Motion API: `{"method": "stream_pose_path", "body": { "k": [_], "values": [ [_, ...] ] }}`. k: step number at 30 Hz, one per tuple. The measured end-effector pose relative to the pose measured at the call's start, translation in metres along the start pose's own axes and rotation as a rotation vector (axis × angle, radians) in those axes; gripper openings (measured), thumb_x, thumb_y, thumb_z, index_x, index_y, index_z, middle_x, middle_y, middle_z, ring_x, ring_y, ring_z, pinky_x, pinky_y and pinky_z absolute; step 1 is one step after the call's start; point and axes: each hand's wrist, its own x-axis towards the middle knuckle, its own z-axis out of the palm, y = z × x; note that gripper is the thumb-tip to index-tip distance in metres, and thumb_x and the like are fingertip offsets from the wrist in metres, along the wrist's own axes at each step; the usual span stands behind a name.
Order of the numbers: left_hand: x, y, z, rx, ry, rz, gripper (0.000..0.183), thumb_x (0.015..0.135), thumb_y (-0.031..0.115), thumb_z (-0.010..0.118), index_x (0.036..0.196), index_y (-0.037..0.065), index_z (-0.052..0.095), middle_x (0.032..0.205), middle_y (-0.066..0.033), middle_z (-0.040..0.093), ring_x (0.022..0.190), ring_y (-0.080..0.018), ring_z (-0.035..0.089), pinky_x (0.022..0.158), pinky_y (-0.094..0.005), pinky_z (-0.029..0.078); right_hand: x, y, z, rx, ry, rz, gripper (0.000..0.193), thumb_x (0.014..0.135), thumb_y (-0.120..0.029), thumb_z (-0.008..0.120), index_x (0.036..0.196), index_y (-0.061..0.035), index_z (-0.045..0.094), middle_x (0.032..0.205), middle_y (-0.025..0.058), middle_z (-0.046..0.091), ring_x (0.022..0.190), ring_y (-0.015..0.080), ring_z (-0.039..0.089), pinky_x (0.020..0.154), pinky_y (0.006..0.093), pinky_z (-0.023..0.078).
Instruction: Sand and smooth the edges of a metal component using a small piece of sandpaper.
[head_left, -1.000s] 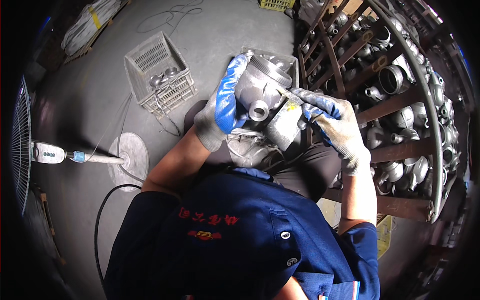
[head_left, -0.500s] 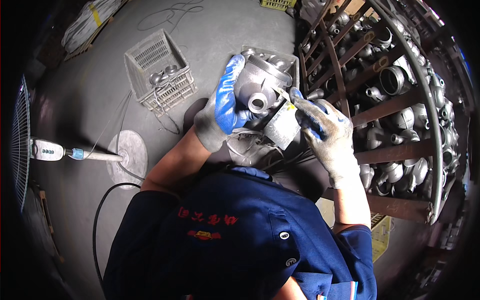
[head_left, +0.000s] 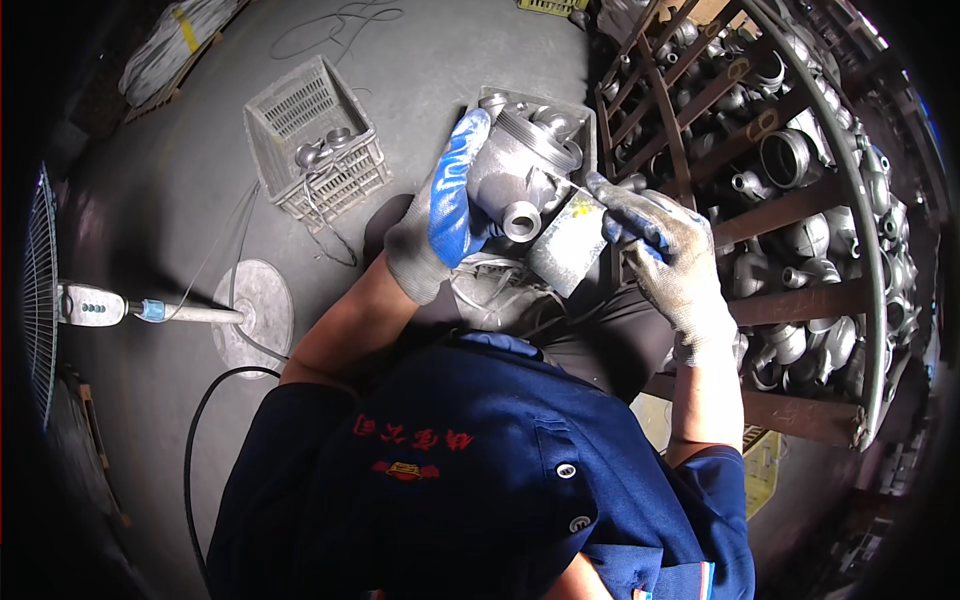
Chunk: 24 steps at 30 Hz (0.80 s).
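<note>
A silver metal casting [head_left: 508, 170] with a ribbed round rim and a short pipe outlet is tilted in front of me. My left hand [head_left: 445, 215], in a blue-coated glove, grips it from the left side. My right hand [head_left: 660, 240], in a grey, stained glove, is closed around a thin tool [head_left: 572, 184], perhaps a file or scraper, whose tip reaches the casting's right side. Most of the tool is hidden by the fingers. Just below the casting is a grey metal block [head_left: 570, 243] with a yellow mark.
A crate [head_left: 590, 125] of castings stands behind the held piece. At left are another plastic crate [head_left: 315, 130] with a few parts, and a fan [head_left: 95, 304] on a round base. A rusty metal rack [head_left: 790, 210] full of castings stands close on the right. Cables lie on the floor.
The casting has turned slightly in my left hand, its outlet shifting right and down. My right hand has drawn a little to the right with the thin tool.
</note>
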Motion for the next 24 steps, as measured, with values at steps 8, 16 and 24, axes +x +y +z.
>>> {"method": "stream_pose_path", "body": {
  "k": [8, 16, 24],
  "values": [
    [-0.001, 0.000, 0.004, 0.005, -0.091, 0.047, 0.048, 0.101, 0.030, 0.029, 0.137, -0.001, 0.033, 0.129, -0.0148, 0.048, 0.115, -0.0220, 0.053, 0.101, -0.0340, 0.040, -0.004, -0.003, 0.001, -0.030, -0.080, 0.051, 0.048, 0.070, -0.003, 0.064, 0.116, -0.0170, 0.063, 0.106, 0.0139, 0.063, 0.093, 0.0331, 0.062, 0.083, 0.0395, 0.051],
    [0.001, -0.006, -0.010, 0.045, -0.085, 0.086, 0.053, 0.096, 0.025, 0.043, 0.137, -0.005, 0.030, 0.132, -0.0176, 0.046, 0.119, -0.0250, 0.050, 0.104, -0.0355, 0.038, 0.000, -0.001, 0.005, 0.426, 0.003, 0.086, 0.043, 0.078, -0.004, 0.064, 0.120, -0.0065, 0.060, 0.109, 0.0116, 0.064, 0.093, 0.0226, 0.064, 0.084, 0.0310, 0.049],
    [-0.007, -0.023, -0.023, 0.117, -0.197, 0.059, 0.075, 0.085, 0.013, 0.064, 0.139, -0.011, 0.019, 0.140, -0.0231, 0.036, 0.128, -0.0324, 0.039, 0.109, -0.0417, 0.031, 0.019, -0.005, 0.033, 0.605, 0.149, 0.256, 0.044, 0.075, -0.017, 0.073, 0.114, 0.0000, 0.062, 0.104, 0.0133, 0.063, 0.095, 0.0185, 0.061, 0.085, 0.0288, 0.046]
  ]
}}
